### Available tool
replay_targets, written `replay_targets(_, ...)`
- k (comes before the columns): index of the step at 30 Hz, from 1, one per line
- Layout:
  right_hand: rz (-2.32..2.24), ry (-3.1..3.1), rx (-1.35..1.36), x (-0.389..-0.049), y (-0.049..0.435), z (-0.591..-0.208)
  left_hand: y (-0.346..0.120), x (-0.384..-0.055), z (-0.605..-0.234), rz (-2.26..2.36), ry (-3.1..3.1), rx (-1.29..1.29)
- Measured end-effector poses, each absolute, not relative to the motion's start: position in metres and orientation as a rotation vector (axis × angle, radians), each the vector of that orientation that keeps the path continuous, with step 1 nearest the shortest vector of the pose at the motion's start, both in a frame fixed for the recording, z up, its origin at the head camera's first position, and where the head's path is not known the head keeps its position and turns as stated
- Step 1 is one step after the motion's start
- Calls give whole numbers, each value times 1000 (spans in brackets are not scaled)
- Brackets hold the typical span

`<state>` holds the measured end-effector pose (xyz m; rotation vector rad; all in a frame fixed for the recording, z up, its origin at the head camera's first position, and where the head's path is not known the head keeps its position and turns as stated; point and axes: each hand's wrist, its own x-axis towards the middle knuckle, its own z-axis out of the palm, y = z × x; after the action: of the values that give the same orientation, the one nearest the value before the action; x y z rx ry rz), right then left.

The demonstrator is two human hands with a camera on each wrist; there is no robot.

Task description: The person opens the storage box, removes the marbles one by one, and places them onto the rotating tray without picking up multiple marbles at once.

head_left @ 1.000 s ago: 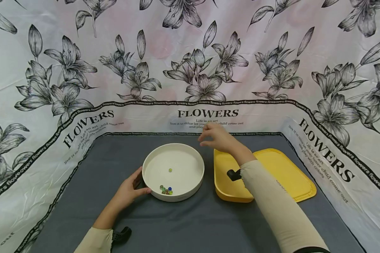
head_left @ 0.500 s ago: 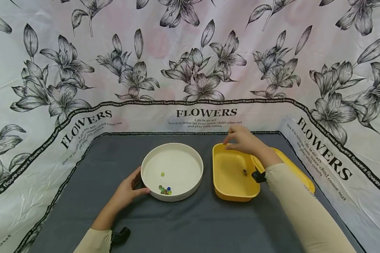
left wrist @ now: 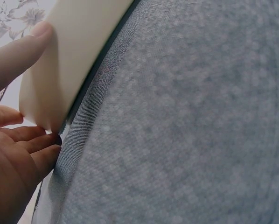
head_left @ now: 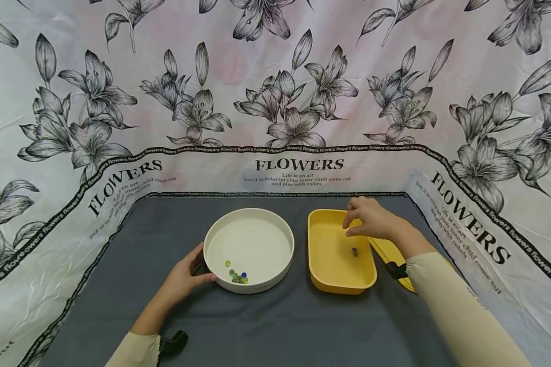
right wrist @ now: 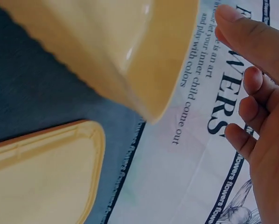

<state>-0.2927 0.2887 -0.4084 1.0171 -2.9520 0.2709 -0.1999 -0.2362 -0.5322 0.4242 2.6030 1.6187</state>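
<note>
My left hand [head_left: 183,278] holds the near-left side of a round white bowl [head_left: 264,239]. In the left wrist view the thumb [left wrist: 25,49] lies on the bowl's wall and the fingertips touch near its base. Several coloured glass marbles [head_left: 239,278] are gathered at the bowl's near side, with a yellow-green marble [head_left: 227,263] just apart. My right hand [head_left: 372,219] hovers over the far right of a yellow box [head_left: 332,255], fingers loosely bent and nothing seen between them. One or more dark marbles [head_left: 354,252] lie in the box below it.
A flat yellow lid [head_left: 390,255] lies right of the box, partly under the right forearm. Grey cloth [head_left: 257,326] covers the table. Behind stands a white sheet [head_left: 165,102] with printed flowers.
My right hand has moved right from beside the bowl to above the box. The yellow-green marble has rolled toward the others. My left hand keeps its place on the bowl.
</note>
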Motion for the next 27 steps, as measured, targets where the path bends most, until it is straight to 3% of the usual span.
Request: replay_targets(27,-74,-2989,1123,-288,299,-451,-237,-197,-530,1642,2579,440)
